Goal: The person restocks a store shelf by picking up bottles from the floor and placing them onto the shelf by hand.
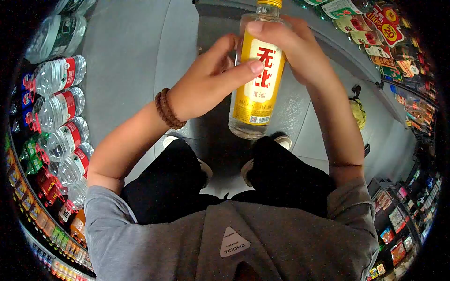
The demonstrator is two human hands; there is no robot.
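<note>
A clear glass bottle (262, 105) with a yellow label, red characters and a yellow cap is held upright in front of my body, at the upper middle of the view. My left hand (206, 79), with a brown braided bracelet at its wrist, grips the bottle from the left, its thumb across the label. From the right, my right hand (297, 49) wraps round the bottle's upper part, thumb near the shoulder below the cap. Some fingers of both hands are hidden behind the bottle.
Large water bottles (61, 110) with red and white labels stand in a row at the left. Shelves of packaged goods (398, 225) run along the right edge. A yellow-green bag (357, 112) is at the right. Grey floor tiles (126, 61) lie below.
</note>
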